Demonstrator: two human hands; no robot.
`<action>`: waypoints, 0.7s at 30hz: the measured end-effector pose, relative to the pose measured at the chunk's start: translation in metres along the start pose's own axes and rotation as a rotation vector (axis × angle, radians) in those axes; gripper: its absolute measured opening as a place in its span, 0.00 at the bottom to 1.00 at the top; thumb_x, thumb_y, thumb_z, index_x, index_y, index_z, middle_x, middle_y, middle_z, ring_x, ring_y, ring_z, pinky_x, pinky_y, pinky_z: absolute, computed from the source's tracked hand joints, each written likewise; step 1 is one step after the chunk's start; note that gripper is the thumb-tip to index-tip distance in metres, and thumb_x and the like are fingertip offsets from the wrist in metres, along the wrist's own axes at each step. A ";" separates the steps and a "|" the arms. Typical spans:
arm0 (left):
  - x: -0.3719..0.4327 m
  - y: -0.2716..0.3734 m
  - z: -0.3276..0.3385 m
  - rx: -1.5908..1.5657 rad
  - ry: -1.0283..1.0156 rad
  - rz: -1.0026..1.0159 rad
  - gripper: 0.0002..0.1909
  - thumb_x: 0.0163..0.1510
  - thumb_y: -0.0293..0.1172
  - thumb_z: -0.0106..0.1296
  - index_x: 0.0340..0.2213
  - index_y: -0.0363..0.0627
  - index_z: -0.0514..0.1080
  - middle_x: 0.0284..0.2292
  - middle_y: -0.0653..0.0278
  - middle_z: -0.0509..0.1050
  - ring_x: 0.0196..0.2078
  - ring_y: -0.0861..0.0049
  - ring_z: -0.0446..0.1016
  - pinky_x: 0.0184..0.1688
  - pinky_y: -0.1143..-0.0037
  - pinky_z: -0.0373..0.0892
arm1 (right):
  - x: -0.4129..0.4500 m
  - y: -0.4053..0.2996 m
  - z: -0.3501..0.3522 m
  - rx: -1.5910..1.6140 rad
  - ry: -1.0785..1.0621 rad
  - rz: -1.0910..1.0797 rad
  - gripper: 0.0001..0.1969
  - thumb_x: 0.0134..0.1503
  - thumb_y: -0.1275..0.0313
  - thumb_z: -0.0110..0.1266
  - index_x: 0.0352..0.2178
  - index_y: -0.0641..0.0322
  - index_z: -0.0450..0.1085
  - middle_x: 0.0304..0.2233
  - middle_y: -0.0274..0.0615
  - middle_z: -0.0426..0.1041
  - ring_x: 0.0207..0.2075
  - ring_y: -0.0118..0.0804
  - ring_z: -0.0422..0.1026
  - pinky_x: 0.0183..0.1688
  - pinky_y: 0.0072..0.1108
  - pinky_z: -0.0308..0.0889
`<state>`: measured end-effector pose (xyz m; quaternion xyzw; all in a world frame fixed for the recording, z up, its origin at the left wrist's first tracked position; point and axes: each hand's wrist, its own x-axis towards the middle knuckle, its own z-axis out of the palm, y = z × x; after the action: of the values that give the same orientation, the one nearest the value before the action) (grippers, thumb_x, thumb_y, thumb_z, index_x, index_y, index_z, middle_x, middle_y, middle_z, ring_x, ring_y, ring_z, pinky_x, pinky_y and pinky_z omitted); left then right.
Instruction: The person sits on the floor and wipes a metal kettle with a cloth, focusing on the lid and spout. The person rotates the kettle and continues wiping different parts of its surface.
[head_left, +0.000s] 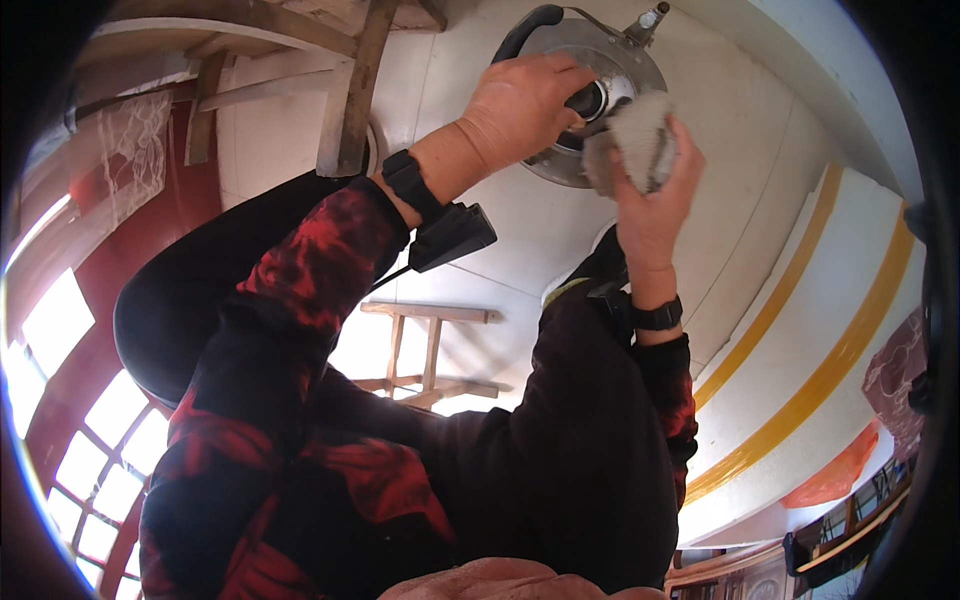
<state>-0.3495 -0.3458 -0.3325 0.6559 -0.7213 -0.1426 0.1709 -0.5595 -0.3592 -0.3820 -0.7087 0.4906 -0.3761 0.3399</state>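
Note:
A metal kettle (559, 169) with a black curved handle and a short spout stands on the pale floor near the top of the view. My left hand (525, 105) reaches over the kettle, its fingers at the round dark part with a shiny rim on top; whether they grip it is hard to tell. On the right, my right hand (660, 187) holds a fluffy greyish-white cloth (637, 139), somewhat blurred, between thumb and fingers against or just over the kettle's lid area. Both wrists wear black straps.
A wooden stool or bench (352, 112) stands at the upper left. Between my legs is a small wooden frame (427, 352) on the floor. White foam boxes with yellow tape (810, 300) line the right side, with an orange plastic bag (832, 472) by them.

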 end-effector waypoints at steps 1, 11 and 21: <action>0.000 0.000 0.000 0.003 0.015 0.014 0.25 0.45 0.32 0.65 0.47 0.48 0.75 0.40 0.62 0.76 0.42 0.58 0.77 0.43 0.66 0.74 | 0.001 -0.001 0.004 -0.009 -0.052 -0.022 0.35 0.50 0.70 0.68 0.58 0.63 0.62 0.53 0.51 0.66 0.55 0.51 0.66 0.60 0.32 0.59; 0.001 0.010 -0.002 0.014 0.003 -0.003 0.27 0.46 0.36 0.66 0.48 0.45 0.72 0.44 0.57 0.73 0.48 0.56 0.73 0.49 0.64 0.71 | 0.038 0.023 -0.014 -0.013 0.248 0.152 0.33 0.52 0.68 0.68 0.58 0.62 0.63 0.54 0.50 0.65 0.57 0.49 0.64 0.61 0.34 0.59; -0.002 0.013 0.003 0.015 0.063 0.012 0.23 0.45 0.30 0.65 0.44 0.43 0.72 0.41 0.59 0.72 0.48 0.58 0.71 0.51 0.65 0.70 | 0.012 0.019 -0.017 0.137 0.248 0.220 0.33 0.51 0.69 0.69 0.57 0.62 0.63 0.52 0.47 0.66 0.56 0.46 0.66 0.60 0.32 0.60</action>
<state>-0.3629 -0.3430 -0.3298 0.6569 -0.7206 -0.1153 0.1894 -0.5795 -0.3783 -0.3875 -0.5740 0.5767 -0.4537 0.3635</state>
